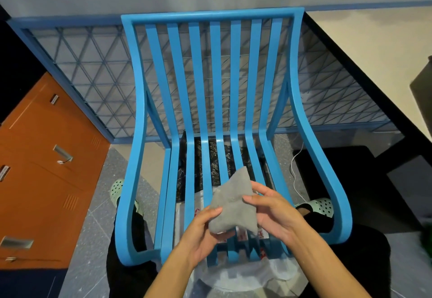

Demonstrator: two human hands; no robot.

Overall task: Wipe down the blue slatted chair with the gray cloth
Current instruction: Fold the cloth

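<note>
Two bare forearms reach in from 6 o'clock over the seat of a bright blue slatted wooden chair (210, 16), with the person standing at its front edge. At 7 o'clock of the crumpled gray terry cloth (233, 206), the left hand (201, 230) pinches the lower corner between thumb and curled fingers. At 3 o'clock of the cloth, the right hand (273, 213) clamps the opposite edge, thumb on top and fingers tucked beneath. The cloth is bunched between both hands and points a peak toward 12 o'clock. It appears to be held just above the front seat slats rather than pressed on them, though contact cannot be ruled out. Each slat runs lengthwise from 12 to 6 o'clock, sweeping down the backrest and forward under the hands. A wipe would therefore likely travel along that line. The centre slats lie directly beneath the cloth. The left hand sits nearer the left slats, and the right hand nearer the curved right armrest.
</note>
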